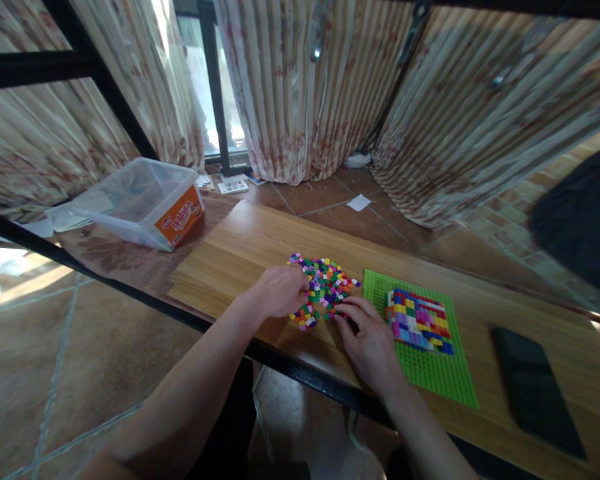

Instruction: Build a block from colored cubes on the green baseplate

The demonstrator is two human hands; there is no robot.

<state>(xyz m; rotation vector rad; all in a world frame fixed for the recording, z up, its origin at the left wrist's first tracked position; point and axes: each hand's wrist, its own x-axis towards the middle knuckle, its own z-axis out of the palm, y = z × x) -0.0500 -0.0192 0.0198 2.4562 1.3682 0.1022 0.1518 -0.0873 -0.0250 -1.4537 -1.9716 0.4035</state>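
A loose pile of small coloured building bricks (327, 277) lies on the wooden table (230, 247). My left hand (283, 291) reaches into the pile's left side, its fingers curled down among the bricks; what they pinch, if anything, is hidden. At the pile's near right edge is my right hand (367, 333), thumb and fingertips close together around something too small to make out. Just right of that hand lies a green studded baseplate (440, 380). On it stands a block built of many-coloured bricks (420, 321), touched by neither hand.
A black flat tablet-like object (537, 390) lies at the table's right end. To the left, a clear plastic bin (150, 200) with an orange label rests on a brown cloth (100, 260). Striped curtains (300, 87) hang behind, and a white paper (359, 203) lies on the tiled floor.
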